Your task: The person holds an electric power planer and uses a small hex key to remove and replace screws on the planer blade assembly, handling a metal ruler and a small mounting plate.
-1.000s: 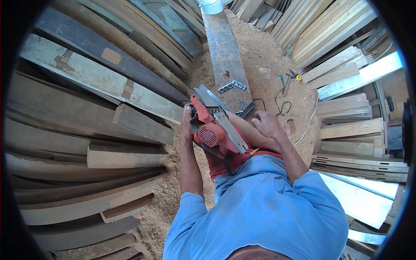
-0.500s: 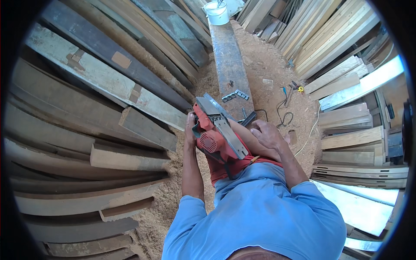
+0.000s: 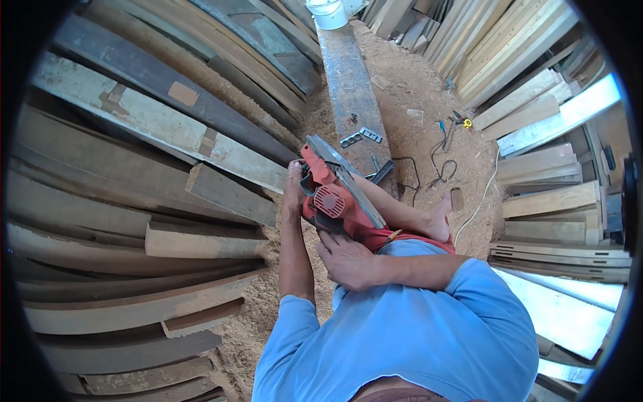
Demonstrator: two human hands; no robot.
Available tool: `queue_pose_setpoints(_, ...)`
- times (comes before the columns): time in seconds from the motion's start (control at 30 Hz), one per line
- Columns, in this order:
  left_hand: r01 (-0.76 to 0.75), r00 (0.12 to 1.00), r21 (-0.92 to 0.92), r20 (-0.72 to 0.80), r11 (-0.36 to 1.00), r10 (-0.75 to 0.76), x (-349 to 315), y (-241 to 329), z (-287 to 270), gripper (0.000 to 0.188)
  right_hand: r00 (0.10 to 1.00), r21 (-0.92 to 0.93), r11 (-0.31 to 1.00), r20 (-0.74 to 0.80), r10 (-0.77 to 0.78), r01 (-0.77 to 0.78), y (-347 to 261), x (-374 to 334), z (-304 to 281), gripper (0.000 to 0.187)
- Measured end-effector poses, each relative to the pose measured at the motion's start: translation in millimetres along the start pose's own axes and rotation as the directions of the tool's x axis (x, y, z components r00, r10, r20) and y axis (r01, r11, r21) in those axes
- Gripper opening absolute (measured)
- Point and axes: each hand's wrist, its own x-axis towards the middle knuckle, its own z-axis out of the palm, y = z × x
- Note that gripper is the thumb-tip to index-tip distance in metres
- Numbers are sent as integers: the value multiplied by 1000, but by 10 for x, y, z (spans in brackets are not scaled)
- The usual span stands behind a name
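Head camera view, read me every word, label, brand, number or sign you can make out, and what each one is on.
No readable text anywhere.
Red planer: no lettering can be made out.
White bucket: none legible; its top is cut off by the picture edge.
Stacked boards: no legible writing.

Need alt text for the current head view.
A person in a blue shirt holds a red power planer with the left hand, the right hand at its near end. Ahead, a plank bears metal parts; stacked boards line both sides.
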Motion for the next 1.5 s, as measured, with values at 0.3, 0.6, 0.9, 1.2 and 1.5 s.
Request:
queue_pose_setpoints(0.3, -8, 1000, -55, -10, 998, 7, -63, -35, -54, 38, 978, -236, 958, -168, 125, -163, 225, 446, 366, 71)
queue_pose_setpoints(0.6, 61, 996, 247, -82, 967, -42, 92, 21, -321, 36, 982, -578, 794, -113, 150, -188, 155, 687, 491, 65)
queue_pose_setpoints(0.9, -177, 984, 725, 148, 666, 99, 116, 187, -248, 32, 996, -713, 701, -65, -65, -1, 348, 696, 829, 42)
queue_pose_setpoints(1.2, -39, 994, 229, 111, 973, 13, 57, -99, -367, 33, 995, -590, 807, 69, 72, -18, 195, 649, 586, 55)
queue_pose_setpoints(1.5, 48, 999, -153, -7, 987, -49, 124, -219, -245, 30, 991, -589, 803, -129, 25, -97, 293, 650, 697, 59)
